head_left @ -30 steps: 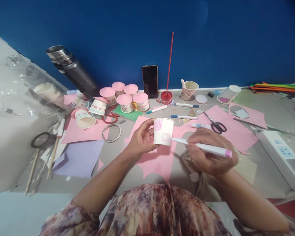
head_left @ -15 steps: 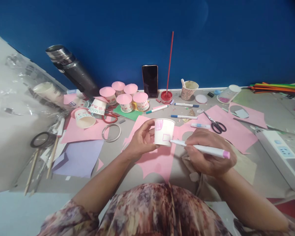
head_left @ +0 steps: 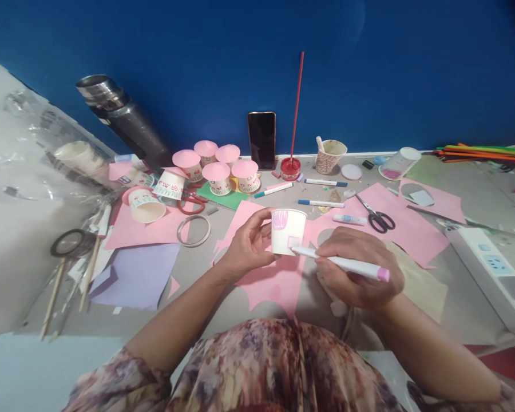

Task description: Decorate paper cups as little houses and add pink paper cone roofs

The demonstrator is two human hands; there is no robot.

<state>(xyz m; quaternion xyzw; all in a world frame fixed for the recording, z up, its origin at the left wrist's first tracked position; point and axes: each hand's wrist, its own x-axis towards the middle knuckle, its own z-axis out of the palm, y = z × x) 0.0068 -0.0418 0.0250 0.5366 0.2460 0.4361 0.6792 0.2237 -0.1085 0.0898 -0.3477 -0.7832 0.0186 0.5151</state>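
Note:
My left hand is closed around the left side of a white paper cup, held up above the pink paper. The cup bears a scribbled pink-purple patch near its top and a small pink square outline lower down. A white felt-tip marker with a pink end is gripped in my right hand. Its tip meets the cup at the lower edge of the square. Behind stand several decorated cups with pink cone tops, and more lie on their sides at the left.
Scissors with black handles, a glue stick and markers lie beyond my right hand. A tape roll and purple paper are on the left. A phone leans on the blue wall; a power strip sits far right.
My right hand and the marker have shifted left, bringing the tip from the square's right side to its lower edge. My left hand keeps hold of the cup.

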